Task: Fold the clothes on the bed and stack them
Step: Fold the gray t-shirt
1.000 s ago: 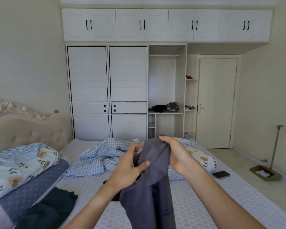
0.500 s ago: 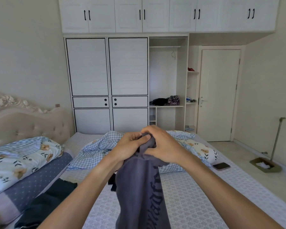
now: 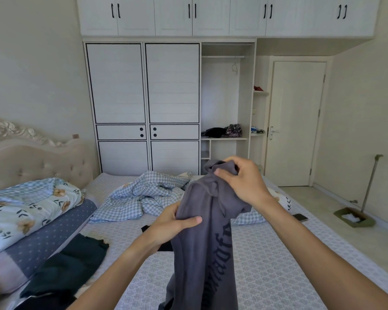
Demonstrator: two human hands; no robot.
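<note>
The grey garment (image 3: 205, 238) hangs above the bed (image 3: 267, 265), held in both hands. The right hand (image 3: 240, 182) grips its bunched top edge, fingers curled round the cloth. The left hand (image 3: 173, 222) is lower and pinches a fold at the garment's left side, thumb on the front. Dark lettering runs down the cloth below the hands. A dark green garment (image 3: 70, 267) lies on the bed, left of the grey one.

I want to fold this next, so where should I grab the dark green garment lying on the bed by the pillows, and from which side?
Take the dark green garment by its far edge near the black piece, coming from above with the left hand. It lies crumpled and flat on the bed, that edge is exposed, while its near end runs out of view. Both hands are busy with the grey garment.
</note>
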